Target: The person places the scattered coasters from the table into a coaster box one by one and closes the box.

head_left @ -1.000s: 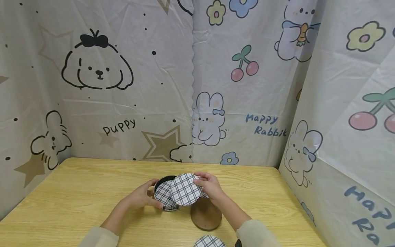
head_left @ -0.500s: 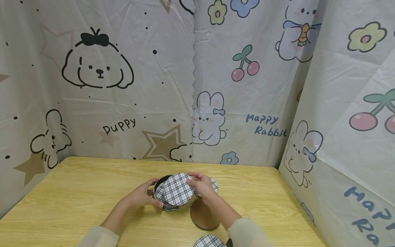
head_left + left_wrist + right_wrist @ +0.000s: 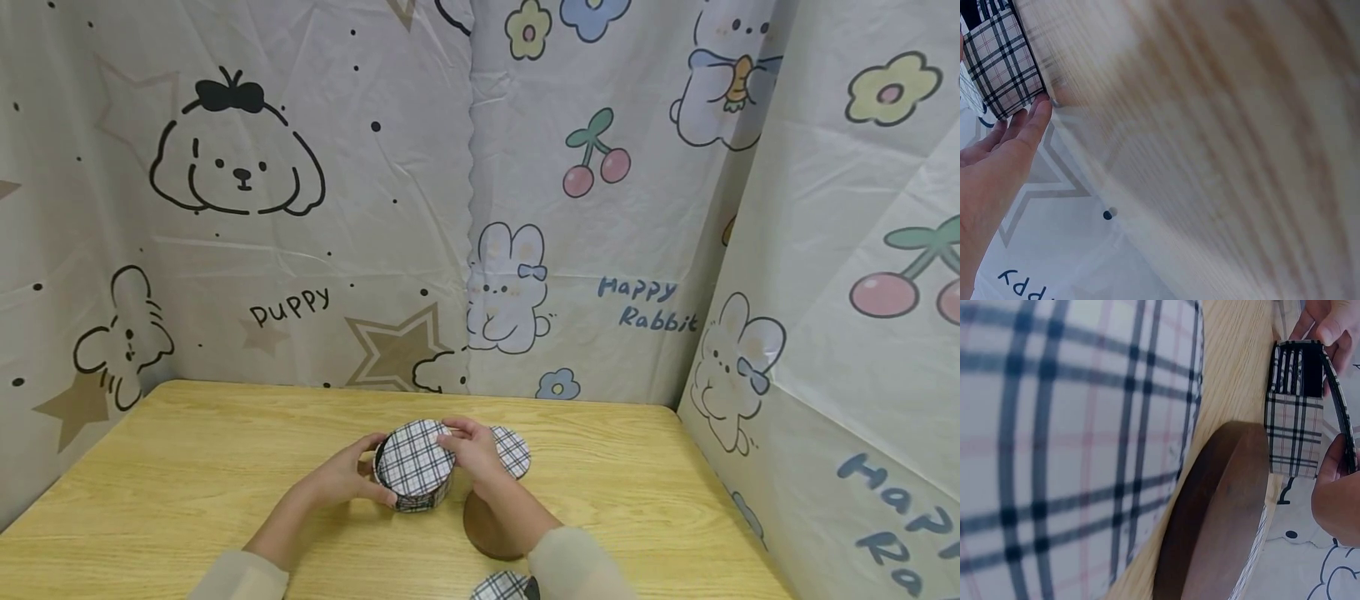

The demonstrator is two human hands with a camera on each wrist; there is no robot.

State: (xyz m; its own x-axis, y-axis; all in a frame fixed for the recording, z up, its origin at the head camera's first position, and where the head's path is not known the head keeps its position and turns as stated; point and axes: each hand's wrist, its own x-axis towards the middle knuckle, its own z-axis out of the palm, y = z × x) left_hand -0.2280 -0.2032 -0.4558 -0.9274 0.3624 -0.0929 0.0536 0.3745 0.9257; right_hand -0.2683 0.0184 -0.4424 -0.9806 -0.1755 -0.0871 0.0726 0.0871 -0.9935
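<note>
My left hand (image 3: 352, 477) grips a round plaid coaster holder (image 3: 422, 502) on the table, thumb at the near side and fingers around the far side. The holder's plaid wall (image 3: 1007, 65) shows in the left wrist view, with fingertips against its base. My right hand (image 3: 476, 454) pinches a round plaid coaster (image 3: 415, 458) by its right edge. That coaster covers the holder's mouth in the head view. In the right wrist view it stands tilted beside the holder (image 3: 1294, 434), where several coasters sit stacked inside next to a dark gap.
A brown wooden disc (image 3: 487, 529) lies under my right forearm. One plaid coaster (image 3: 512, 450) rests behind the right hand. Another plaid disc (image 3: 498, 587) is at the near edge, partly cut off and overlapped by the sleeve. A printed curtain (image 3: 375, 250) hangs behind the table.
My right hand has carried the coaster leftward until it overlaps the holder's mouth, uncovering the plaid coaster behind it. The left hand and holder have stayed in place.
</note>
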